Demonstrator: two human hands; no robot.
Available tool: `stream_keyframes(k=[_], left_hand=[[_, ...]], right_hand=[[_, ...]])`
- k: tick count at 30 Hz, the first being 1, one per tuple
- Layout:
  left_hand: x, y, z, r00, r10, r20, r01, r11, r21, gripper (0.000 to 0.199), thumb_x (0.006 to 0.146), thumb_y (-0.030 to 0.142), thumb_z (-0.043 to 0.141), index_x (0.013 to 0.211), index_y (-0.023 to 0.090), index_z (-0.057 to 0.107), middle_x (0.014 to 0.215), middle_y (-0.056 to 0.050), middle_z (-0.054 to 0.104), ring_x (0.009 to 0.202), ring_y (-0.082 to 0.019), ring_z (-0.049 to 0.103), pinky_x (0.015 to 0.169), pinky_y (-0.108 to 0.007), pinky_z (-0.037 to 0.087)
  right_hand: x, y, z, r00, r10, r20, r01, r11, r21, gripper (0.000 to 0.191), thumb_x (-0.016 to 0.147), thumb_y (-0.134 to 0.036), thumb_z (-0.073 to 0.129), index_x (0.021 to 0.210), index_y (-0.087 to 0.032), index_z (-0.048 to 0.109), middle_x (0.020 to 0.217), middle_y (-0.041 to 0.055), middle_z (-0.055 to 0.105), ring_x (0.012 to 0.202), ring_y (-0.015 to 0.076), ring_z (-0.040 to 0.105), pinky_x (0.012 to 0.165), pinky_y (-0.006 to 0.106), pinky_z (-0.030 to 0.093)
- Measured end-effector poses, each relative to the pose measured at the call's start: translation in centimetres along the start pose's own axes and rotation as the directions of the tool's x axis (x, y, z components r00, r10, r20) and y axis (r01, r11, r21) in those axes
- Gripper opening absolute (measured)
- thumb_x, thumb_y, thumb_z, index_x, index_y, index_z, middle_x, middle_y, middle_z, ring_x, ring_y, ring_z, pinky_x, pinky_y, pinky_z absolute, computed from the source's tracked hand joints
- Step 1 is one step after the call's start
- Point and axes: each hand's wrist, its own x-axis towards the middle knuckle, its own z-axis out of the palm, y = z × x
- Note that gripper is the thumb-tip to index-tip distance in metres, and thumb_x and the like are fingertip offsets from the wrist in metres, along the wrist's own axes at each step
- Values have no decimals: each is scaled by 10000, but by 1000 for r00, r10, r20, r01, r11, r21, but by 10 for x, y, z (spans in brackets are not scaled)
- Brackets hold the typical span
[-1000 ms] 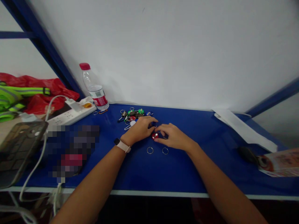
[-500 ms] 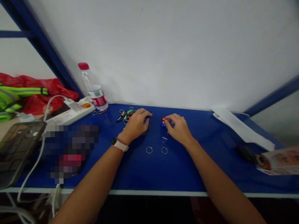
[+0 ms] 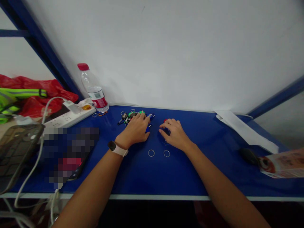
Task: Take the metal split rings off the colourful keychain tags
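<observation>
My left hand [image 3: 137,129], with a watch on its wrist, lies over the right part of a pile of small keychains and carabiners [image 3: 127,117] in green, black, red and blue. Its fingers are spread and its thumb stands apart; what lies under the palm is hidden. My right hand [image 3: 174,133] arches over a small red and blue item [image 3: 165,120], mostly covered by the fingers. A gap shows between its thumb and index finger. Two metal split rings, a left one [image 3: 151,149] and a right one [image 3: 166,150], lie flat in front of the hands.
Behind on the left stand a bottle [image 3: 96,91] and a power strip [image 3: 68,118]. An orange carabiner [image 3: 103,113] lies near the bottle. A phone [image 3: 80,166] lies at left, partly blurred out. White paper [image 3: 247,131] and a dark mouse-like object [image 3: 249,156] are at right.
My left hand has come slightly nearer and left, uncovering more green and blue pieces. My right hand has shifted left, and its thumb and index finger have parted from the red and blue item.
</observation>
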Motion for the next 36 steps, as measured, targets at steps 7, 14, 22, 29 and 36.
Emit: stream_keyframes(k=[7,14,22,29,36], left_hand=[[2,-2,1,997,69,-29,-70,997,-36,289,917,172,591,1188,108,668,1178,-181,653,1173,-344,584,1025,-534,446],[14,2,8,983,-69,-171,-64,743,-666,333,984,219,514,1284,166,649,1277,-126,696,1185,-237,641,1065,-457,481],[16,6,19,997,-68,30,45,229,-972,284,938,263,613,1202,163,646,1199,-125,698,1060,-222,699,961,-458,568],[16,8,14,995,-73,72,86,205,-975,355,840,281,747,1166,159,676,1111,-104,701,990,-209,704,904,-430,586],[20,12,21,978,-207,-38,22,281,-960,306,814,204,729,1113,141,703,1083,-109,742,989,-200,716,945,-413,575]], right_hand=[[0,0,2,1000,1,-20,-1,999,40,118,946,-267,629,987,-192,710,1002,84,702,948,263,615,863,421,411],[2,-7,-6,975,82,-206,-29,968,249,349,960,-324,590,1286,-200,595,1162,101,703,1019,262,639,906,434,440],[1,-5,4,984,101,-146,-60,963,263,216,993,-288,530,1142,-206,663,1047,84,766,973,261,688,868,422,437],[3,-4,0,970,80,-229,-27,974,223,182,986,-230,524,1036,-203,697,970,75,773,887,236,700,817,380,451],[3,-6,-2,968,61,-245,-14,982,190,148,971,-245,568,1019,-201,701,888,59,762,812,222,677,798,365,446]])
